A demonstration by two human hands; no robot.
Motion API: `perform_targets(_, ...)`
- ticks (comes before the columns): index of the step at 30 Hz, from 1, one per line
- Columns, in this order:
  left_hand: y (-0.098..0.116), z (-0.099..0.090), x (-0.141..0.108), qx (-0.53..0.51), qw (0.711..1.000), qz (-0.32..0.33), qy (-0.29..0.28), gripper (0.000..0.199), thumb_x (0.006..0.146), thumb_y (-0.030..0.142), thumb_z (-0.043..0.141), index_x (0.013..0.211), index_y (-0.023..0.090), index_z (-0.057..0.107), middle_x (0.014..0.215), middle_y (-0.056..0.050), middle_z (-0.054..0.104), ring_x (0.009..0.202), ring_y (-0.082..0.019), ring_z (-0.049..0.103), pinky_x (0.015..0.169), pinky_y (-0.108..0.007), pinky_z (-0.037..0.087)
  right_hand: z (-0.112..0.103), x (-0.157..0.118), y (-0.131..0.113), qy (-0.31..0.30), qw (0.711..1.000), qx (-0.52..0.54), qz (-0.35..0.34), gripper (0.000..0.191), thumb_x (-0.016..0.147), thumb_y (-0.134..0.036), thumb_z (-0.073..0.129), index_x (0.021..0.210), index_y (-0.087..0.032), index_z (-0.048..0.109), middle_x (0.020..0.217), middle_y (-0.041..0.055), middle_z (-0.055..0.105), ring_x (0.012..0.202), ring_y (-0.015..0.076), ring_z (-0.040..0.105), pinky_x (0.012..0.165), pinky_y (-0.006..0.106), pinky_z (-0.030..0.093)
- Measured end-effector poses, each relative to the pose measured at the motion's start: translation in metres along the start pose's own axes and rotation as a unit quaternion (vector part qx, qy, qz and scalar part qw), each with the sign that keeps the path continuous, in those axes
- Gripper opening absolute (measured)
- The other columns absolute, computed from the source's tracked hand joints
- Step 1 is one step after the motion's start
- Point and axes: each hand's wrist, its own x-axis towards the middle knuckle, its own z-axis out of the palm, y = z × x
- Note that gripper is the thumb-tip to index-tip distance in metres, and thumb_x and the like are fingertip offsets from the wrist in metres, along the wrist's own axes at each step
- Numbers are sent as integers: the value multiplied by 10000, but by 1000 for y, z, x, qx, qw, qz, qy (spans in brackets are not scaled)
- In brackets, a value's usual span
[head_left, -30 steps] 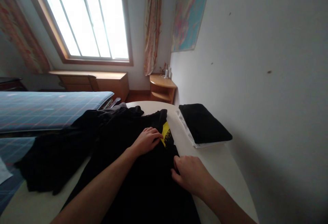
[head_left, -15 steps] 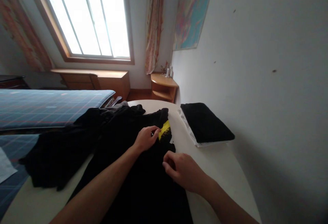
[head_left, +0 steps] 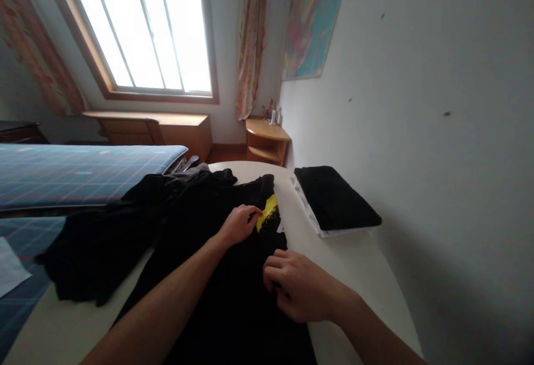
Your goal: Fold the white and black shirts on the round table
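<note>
A black garment [head_left: 233,309] with a yellow print [head_left: 267,209] lies spread along the table in front of me. My left hand [head_left: 240,225] rests on its upper part, thumb and fingertips closed on the cloth at the print's left edge. Nearer to me, my right hand [head_left: 298,284] is curled at the garment's right edge, its fingers bent onto the fabric and the thumb below them. How much cloth sits inside that grip is partly hidden by the fingers.
A rumpled black cloth heap [head_left: 104,242] lies at the left table edge. On the right, a folded black garment [head_left: 337,198] rests on white material. Beneath everything is a round white table [head_left: 354,276], with a plaid mattress [head_left: 83,176] to the left and the wall [head_left: 438,187] at right.
My right hand has turned, its fingers curling down onto the garment's right edge and the thumb dropping lower. My left hand stays almost in place near the yellow print.
</note>
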Motion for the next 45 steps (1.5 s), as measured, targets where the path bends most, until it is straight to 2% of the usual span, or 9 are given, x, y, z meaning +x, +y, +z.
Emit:
perform_targets(6,-2,-1,-1,-4,1000,-3,0,267,910,161,512,997,242,751,935,-23,742,877,-186,666,861,-296,509,-1,-4,-8,-5,1000,-3,0,66,690,-209,669,756,-208,670,879,24,659,925,204,535,861,306,404)
perform_targets(14,-1,-2,-1,-12,1000,18,-3,222,935,237,535,995,244,749,992,-7,762,922,-190,663,881,-298,501,-3,-15,-14,-51,998,32,34,175,631,-140,664,769,-239,704,910,12,658,973,206,529,932,328,387)
perform_targets(18,-3,0,0,-14,1000,23,3,209,931,244,548,984,237,750,978,-13,762,906,-193,659,875,-306,502,-2,-18,-12,-73,995,35,59,117,610,-170,675,711,-230,682,912,21,645,976,226,516,926,361,376)
perform_targets(24,-6,2,1,-25,999,19,17,189,934,308,574,972,226,741,965,-19,760,857,-186,664,834,-294,507,-6,-13,-13,-14,991,114,-70,162,619,-115,609,729,-220,553,897,-34,688,1161,214,521,1091,383,219)
perform_targets(29,-8,2,1,-28,999,9,34,185,938,298,570,975,209,727,955,-28,752,859,-183,666,799,-283,511,3,-9,-16,-21,988,131,-77,295,624,-146,638,902,-243,618,894,-29,678,1062,203,585,1129,445,137)
perform_targets(32,-7,2,0,-20,999,17,33,141,901,277,616,948,208,730,925,-35,748,861,-198,655,821,-305,504,17,-6,-16,-76,987,107,-97,308,650,-282,735,955,-276,690,913,-15,682,1047,231,569,1100,478,175)
perform_targets(35,-6,3,-1,-16,999,27,31,124,881,248,633,953,209,725,938,-33,747,869,-203,647,835,-316,499,28,-2,-18,-102,983,72,-131,134,723,-336,743,843,-282,723,874,-17,682,1069,235,543,1042,460,233)
perform_targets(40,-10,4,2,-16,998,17,54,154,892,194,582,990,209,699,997,-26,734,901,-184,649,843,-292,499,31,4,-23,-68,974,86,-196,83,867,-321,685,917,-262,713,942,-23,698,1121,186,533,993,361,301)
perform_targets(45,-11,5,2,1,998,-6,66,133,876,209,578,933,219,697,901,-21,726,833,-194,643,785,-299,498,39,9,-24,-59,969,81,-227,135,871,-309,704,990,-249,717,1020,-5,693,1144,190,525,929,315,368)
